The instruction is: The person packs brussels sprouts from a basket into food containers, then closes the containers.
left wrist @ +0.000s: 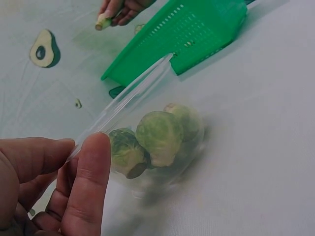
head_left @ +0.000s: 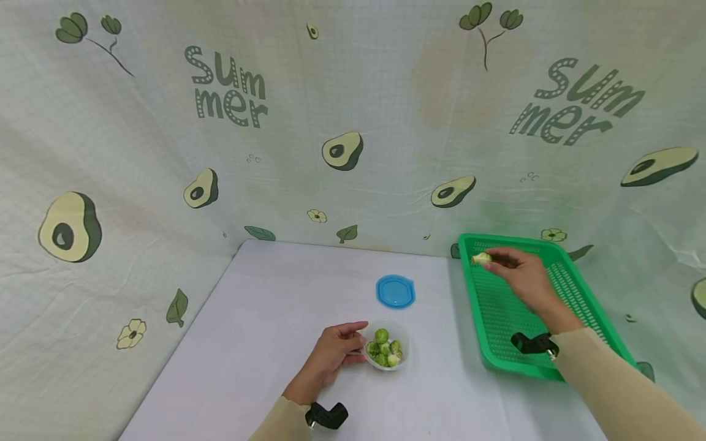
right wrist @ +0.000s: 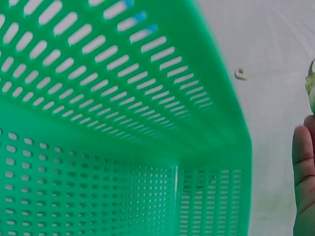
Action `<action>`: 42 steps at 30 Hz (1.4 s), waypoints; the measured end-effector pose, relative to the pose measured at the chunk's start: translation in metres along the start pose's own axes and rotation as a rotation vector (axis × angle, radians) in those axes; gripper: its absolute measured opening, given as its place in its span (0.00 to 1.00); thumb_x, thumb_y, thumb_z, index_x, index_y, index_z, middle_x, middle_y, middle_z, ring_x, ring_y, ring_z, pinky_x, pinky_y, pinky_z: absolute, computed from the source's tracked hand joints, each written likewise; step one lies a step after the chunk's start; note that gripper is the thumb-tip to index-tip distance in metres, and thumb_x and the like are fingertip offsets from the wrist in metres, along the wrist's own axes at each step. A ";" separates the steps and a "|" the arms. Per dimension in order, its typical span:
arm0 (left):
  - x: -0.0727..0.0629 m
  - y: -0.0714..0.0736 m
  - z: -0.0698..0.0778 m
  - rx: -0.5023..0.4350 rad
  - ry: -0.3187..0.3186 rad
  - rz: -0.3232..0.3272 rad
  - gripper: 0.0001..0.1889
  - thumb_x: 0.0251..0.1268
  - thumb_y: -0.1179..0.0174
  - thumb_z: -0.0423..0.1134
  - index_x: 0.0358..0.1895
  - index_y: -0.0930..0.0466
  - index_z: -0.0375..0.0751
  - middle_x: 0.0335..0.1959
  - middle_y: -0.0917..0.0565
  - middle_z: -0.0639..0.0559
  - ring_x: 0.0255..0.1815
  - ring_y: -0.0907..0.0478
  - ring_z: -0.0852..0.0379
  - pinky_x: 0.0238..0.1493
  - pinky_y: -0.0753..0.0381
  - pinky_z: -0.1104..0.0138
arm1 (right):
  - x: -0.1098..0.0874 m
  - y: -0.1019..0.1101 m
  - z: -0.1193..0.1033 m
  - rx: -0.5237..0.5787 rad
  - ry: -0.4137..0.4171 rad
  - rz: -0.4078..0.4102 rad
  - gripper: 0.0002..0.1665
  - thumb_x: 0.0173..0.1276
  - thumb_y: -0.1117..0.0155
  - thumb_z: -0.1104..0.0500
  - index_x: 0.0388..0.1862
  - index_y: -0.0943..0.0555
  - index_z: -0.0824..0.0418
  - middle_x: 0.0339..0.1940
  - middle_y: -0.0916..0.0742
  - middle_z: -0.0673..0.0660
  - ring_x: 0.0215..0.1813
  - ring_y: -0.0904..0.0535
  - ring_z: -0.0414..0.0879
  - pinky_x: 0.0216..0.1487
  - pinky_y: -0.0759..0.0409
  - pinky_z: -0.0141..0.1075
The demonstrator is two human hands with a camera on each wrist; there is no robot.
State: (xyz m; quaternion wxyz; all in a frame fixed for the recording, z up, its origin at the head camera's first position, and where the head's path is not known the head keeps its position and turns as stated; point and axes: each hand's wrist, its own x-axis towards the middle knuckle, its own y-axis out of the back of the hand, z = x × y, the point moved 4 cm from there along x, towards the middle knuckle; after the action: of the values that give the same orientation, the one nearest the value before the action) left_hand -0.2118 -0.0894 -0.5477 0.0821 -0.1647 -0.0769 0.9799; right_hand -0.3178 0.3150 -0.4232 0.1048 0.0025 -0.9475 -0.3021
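A clear plastic bowl (head_left: 405, 343) holding several green Brussels sprouts (head_left: 382, 335) stands on the white table. My left hand (head_left: 333, 354) pinches the bowl's rim from the left; in the left wrist view the thumb and a finger (left wrist: 93, 177) grip its edge, and the sprouts show through the wall. Over the far left part of the green basket (head_left: 475, 318), my right hand (head_left: 521, 272) holds one Brussels sprout (head_left: 482, 258) by the fingertips. Only a sliver of that sprout (right wrist: 311, 91) appears in the right wrist view, at the right edge.
A blue lid (head_left: 395, 291) lies flat on the table (head_left: 287, 294) behind the bowl. The slotted green basket takes up the table's right side. A cloth printed with avocados (head_left: 342, 150) hangs behind and along the sides.
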 end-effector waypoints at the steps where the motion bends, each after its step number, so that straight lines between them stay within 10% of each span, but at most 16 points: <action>1: 0.000 0.000 0.000 0.001 -0.001 0.001 0.25 0.72 0.35 0.28 0.71 0.22 0.33 0.40 0.21 0.51 0.38 0.19 0.58 0.39 0.08 0.65 | -0.001 -0.001 -0.002 0.004 0.004 -0.003 0.29 0.77 0.31 0.46 0.68 0.18 0.61 0.49 0.15 0.34 0.47 0.19 0.24 0.46 0.15 0.23; 26: 0.001 0.002 -0.003 0.005 -0.001 0.005 0.24 0.71 0.34 0.28 0.70 0.20 0.35 0.40 0.21 0.49 0.38 0.20 0.57 0.42 0.07 0.64 | -0.021 -0.048 -0.044 0.249 0.152 0.006 0.20 0.73 0.28 0.66 0.61 0.17 0.72 0.45 0.12 0.36 0.46 0.15 0.30 0.45 0.12 0.27; 42: 0.001 0.001 -0.001 0.010 0.002 0.007 0.24 0.72 0.34 0.29 0.70 0.21 0.35 0.41 0.21 0.49 0.39 0.20 0.57 0.43 0.07 0.63 | -0.035 -0.088 -0.058 0.255 0.155 -0.075 0.17 0.71 0.28 0.67 0.57 0.15 0.69 0.50 0.11 0.67 0.44 0.15 0.33 0.45 0.12 0.26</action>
State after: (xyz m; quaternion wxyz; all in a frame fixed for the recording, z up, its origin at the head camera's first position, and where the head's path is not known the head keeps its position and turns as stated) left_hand -0.2123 -0.0897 -0.5491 0.0796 -0.1657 -0.0716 0.9803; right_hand -0.2774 0.2123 -0.4339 0.1648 0.0746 -0.9665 -0.1821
